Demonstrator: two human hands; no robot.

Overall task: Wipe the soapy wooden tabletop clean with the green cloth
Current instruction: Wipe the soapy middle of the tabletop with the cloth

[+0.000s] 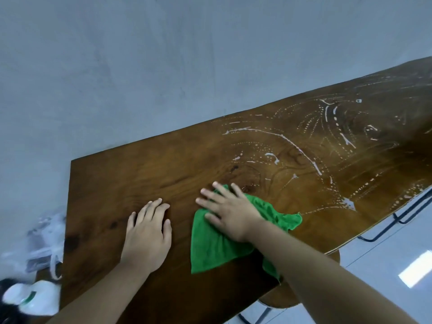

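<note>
Two hands flat on one wooden tabletop (112, 183), left hand (147, 232) bare, right hand (230, 211) fingers spread, pressing one green cloth (210, 246).

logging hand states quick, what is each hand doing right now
Left hand: open, flat on the wooden tabletop, holding nothing.
Right hand: open, fingers spread, pressing the green cloth onto the tabletop.
</note>
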